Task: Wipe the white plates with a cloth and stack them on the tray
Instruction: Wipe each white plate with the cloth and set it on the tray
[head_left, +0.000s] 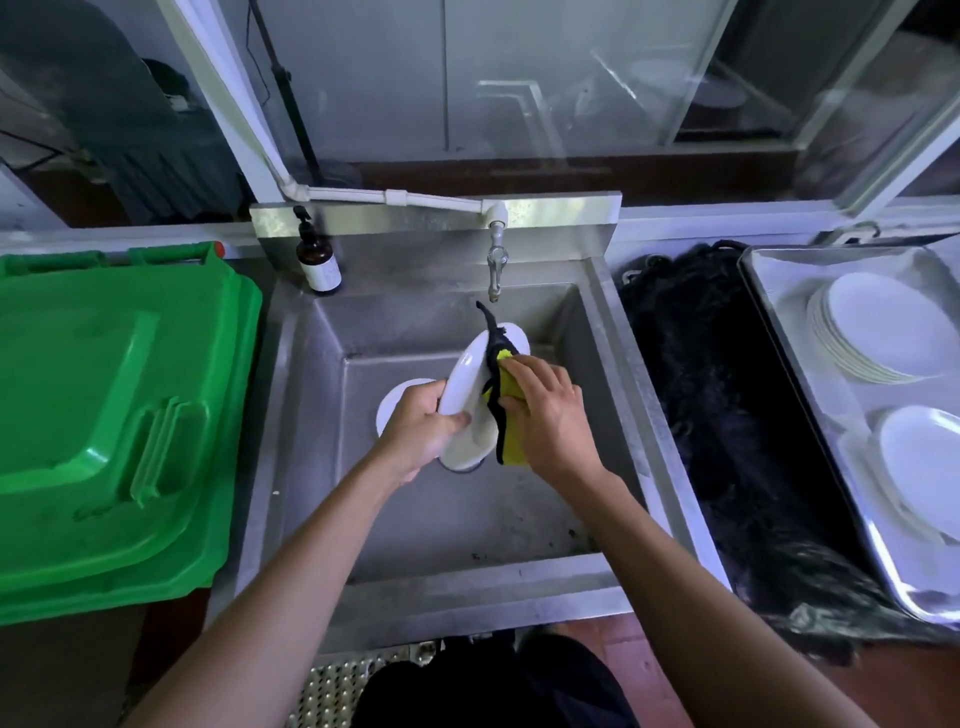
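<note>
Both hands grip: left hand (423, 428) fingers clasp the plate (470, 395), right hand (553, 415) presses the cloth (501, 400) on it.

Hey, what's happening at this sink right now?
A person stands at a steel sink, tilting a white plate in the left hand while the right hand rubs it with a yellow and black cloth. Another plate lies in the basin. Two stacks of plates already sit on the metal tray to the right.

dim cool daylight, glass glare, bowed edges
</note>
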